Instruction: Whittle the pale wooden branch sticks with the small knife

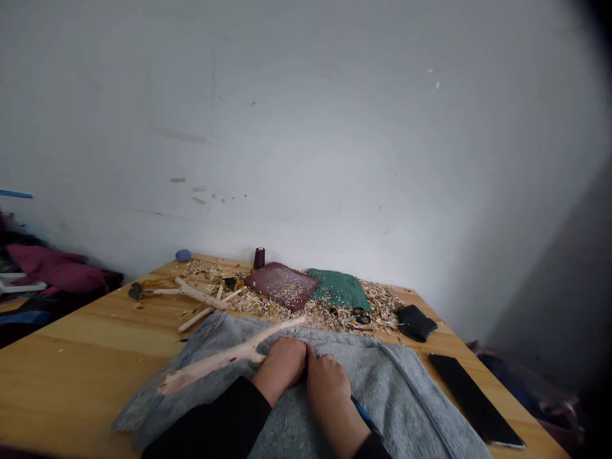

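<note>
1. Table (71, 370): wood, runs the full width.
2. Pile of clothes (48, 268): pink/maroon, off the table's left edge.
3. Blue round item (183, 255): far left corner by the wall; can't tell what it is.
4. Peeled sticks (201, 296): pale, several, crossed, lying apart from the hands.
5. Branch (215, 363): pale, bark off, forked. It lies on the grey cloth (411, 395), butt end to the left, thin prong pointing up-right.
6. Left hand (282, 363): black sleeve, clenched round the branch at the fork.
7. Thread spool (259, 257): dark, upright, near the wall.
8. Maroon mat (282, 285): square, dusted w/ chips.
9. Shavings (315, 312): thick drift between the mats and the cloth.
10. Right hand (329, 382): touching the left, closed on a blue-handled tool (366, 417). The handle end shows at the wrist; the blade is hidden.
11. Green cloth (339, 288): just right of the mat.
12. Black pouch (415, 322): near the right edge.
13. Black strip (473, 398): long, flat, beside the cloth.

Handling note (judgement): the work looks like whittling. Best done w/ a firm grip at the fork, the branch braced on the cloth, short shallow cuts away from the left fingers, and the thin prong spared any load.
</note>
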A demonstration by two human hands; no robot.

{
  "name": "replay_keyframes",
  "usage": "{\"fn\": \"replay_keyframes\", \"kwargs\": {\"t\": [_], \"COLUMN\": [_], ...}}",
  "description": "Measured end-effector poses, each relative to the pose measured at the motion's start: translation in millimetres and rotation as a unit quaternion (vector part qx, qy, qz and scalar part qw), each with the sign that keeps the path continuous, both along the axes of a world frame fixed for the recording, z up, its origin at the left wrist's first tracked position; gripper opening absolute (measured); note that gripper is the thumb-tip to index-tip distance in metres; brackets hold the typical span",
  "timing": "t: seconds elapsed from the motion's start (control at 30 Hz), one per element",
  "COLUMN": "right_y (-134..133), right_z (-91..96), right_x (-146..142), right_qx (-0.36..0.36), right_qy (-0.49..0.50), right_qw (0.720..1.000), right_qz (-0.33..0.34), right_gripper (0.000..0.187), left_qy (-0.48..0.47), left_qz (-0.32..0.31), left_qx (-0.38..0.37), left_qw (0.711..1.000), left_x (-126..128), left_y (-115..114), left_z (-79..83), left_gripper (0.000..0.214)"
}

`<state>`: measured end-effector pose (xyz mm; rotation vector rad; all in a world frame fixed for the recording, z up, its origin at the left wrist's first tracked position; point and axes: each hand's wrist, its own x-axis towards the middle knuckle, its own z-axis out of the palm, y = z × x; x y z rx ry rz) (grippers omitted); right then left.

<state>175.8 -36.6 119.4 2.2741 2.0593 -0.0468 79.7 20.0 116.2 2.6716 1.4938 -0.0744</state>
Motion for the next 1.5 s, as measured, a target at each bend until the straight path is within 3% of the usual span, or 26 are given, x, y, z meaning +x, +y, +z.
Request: {"fn": "replay_keyframes", "kwargs": {"t": [0.17,0.3,0.43,0.67,0.97,1.3,1.5], "right_y": [7,7,3,-12,3,-5,-6], "right_z": [1.2,-1.2,-5.7,-12.1,-7.8,-15.2,-26.3], "right_x": [-10,-11,-5,8,-7,58,60], "right_qx": [0.005,0.009,0.011,0.007,0.006,0.01,0.025], "right_qy": [-0.006,-0.014,-0.015,-0.017,-0.002,0.114,0.115], "right_qw": [1.0,1.0,1.0,1.0,0.999,0.992,0.991], "right_qz": [-0.014,-0.022,-0.013,-0.001,-0.034,0.043,0.066], "right_gripper": [0.052,0.052,0.06,0.064,0.06,0.075,0.081], "left_qy": [0.011,0.021,0.006,-0.025,-0.026,-0.051,-0.053], "left_qz": [-0.001,0.015,0.025,0.026,0.004,0.011,-0.001], "left_qx": [-0.016,-0.022,-0.002,0.013,0.034,0.043,0.04], "left_qw": [1.0,0.999,1.0,0.999,0.999,0.998,0.998], "left_x": [0,2,3,0,-2,-16,-16], "left_y": [0,-1,-3,0,-4,0,3], "left_z": [0.5,-0.2,-1.6,-2.4,-5.8,-10.2,-11.9], "left_gripper": [0.024,0.038,0.026,0.036,0.043,0.04,0.042]}}
